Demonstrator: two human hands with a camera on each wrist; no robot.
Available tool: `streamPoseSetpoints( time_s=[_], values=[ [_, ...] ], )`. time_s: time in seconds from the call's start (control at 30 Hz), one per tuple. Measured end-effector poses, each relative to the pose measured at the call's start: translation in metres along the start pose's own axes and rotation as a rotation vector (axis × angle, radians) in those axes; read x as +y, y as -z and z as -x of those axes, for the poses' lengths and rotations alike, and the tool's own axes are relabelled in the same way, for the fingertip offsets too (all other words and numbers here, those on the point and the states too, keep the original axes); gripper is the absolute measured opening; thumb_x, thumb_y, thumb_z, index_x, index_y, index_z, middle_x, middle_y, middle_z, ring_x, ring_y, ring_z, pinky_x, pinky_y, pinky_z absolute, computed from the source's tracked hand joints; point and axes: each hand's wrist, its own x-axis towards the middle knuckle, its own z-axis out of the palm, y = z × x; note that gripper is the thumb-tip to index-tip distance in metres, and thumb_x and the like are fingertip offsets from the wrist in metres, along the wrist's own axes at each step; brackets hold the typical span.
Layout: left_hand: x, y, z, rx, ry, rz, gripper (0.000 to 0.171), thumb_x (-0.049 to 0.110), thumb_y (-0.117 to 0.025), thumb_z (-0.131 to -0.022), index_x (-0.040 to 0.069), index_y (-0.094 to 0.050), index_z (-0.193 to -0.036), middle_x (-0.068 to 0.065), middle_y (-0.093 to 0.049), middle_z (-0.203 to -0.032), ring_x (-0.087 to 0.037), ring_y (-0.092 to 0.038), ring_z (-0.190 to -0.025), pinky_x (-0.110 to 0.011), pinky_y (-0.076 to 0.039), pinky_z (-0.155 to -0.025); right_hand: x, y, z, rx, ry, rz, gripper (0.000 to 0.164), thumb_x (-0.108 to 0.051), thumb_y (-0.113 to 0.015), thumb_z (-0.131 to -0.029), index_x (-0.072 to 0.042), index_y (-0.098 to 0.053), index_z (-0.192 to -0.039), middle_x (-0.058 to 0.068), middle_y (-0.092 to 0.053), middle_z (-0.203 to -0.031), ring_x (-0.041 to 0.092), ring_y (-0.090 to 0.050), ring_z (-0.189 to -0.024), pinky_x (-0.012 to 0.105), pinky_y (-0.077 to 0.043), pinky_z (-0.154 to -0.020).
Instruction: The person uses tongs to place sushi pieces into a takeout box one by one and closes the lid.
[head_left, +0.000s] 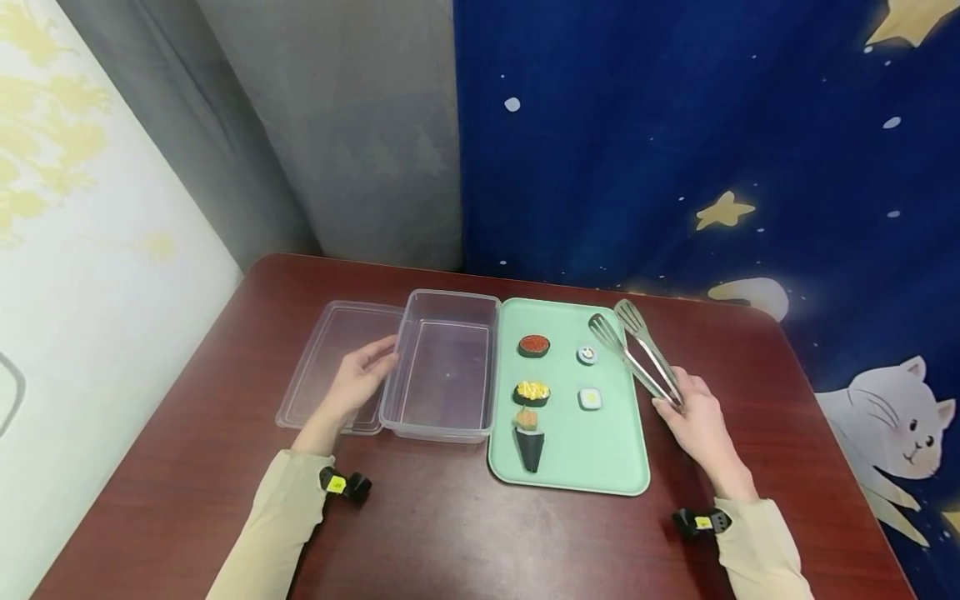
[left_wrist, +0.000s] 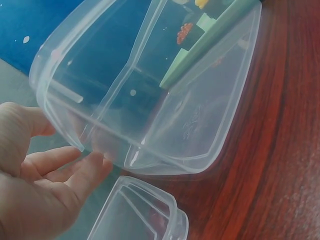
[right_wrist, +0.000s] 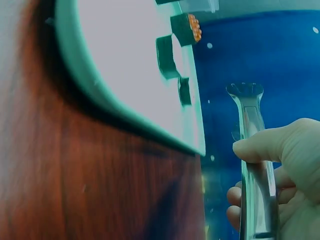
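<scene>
My right hand (head_left: 697, 417) grips metal tongs (head_left: 651, 354) near their joined end, thumb on one arm. The spread slotted tips hang over the right edge of the green tray (head_left: 577, 462). My left hand (head_left: 358, 379) touches the left side of the clear plastic container (head_left: 442, 425), its fingers loosely bent by the rim in the left wrist view. On the tray lie toy sushi pieces: a red roe one (head_left: 534, 345), a yellow-topped one (head_left: 532, 392), a cone hand roll (head_left: 530, 446), a small round roll (head_left: 587, 355) and a white square-looking roll (head_left: 590, 398).
A clear lid (head_left: 315, 392) lies on the dark red table (head_left: 450, 533), left of the container and partly under my left hand. The container stands against the tray. Behind the table hang a grey curtain (head_left: 360, 125) and a blue curtain (head_left: 637, 167); a white wall (head_left: 90, 292) borders the left.
</scene>
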Motion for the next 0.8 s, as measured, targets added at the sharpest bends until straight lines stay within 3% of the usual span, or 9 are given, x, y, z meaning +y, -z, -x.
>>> streamPoseSetpoints(
  time_s=[0.17, 0.43, 0.8],
  values=[
    [0.0, -0.001, 0.0, 0.007, -0.004, -0.001, 0.044, 0.004, -0.051, -0.095, -0.009, -0.041, -0.135, -0.028, -0.046, -0.134, -0.038, -0.048, -0.121, -0.04, -0.04, -0.104, -0.008, -0.006, -0.011, -0.052, 0.046, -0.037, 0.049, 0.002, -0.073, -0.075, 0.008, -0.052, -0.12, 0.027, -0.057, -0.098, 0.036, -0.054, -0.08, 0.049, -0.047, -0.064],
    [-0.001, -0.002, 0.0, 0.013, -0.009, -0.02, 0.044, 0.006, -0.052, -0.095, -0.008, -0.042, -0.135, -0.027, -0.048, -0.133, -0.036, -0.049, -0.121, -0.041, -0.041, -0.104, -0.013, -0.016, -0.028, -0.219, 0.143, -0.08, 0.053, 0.002, -0.071, -0.078, 0.01, -0.05, -0.125, 0.025, -0.057, -0.11, 0.033, -0.058, -0.089, 0.047, -0.05, -0.07],
    [-0.001, -0.001, -0.001, 0.017, -0.015, -0.018, 0.044, 0.006, -0.053, -0.095, -0.009, -0.043, -0.134, -0.027, -0.048, -0.132, -0.035, -0.049, -0.12, -0.04, -0.042, -0.103, -0.017, -0.024, -0.047, -0.383, 0.163, -0.063, 0.051, 0.002, -0.069, -0.08, 0.008, -0.05, -0.127, 0.023, -0.058, -0.114, 0.033, -0.058, -0.097, 0.046, -0.052, -0.075]
  ],
)
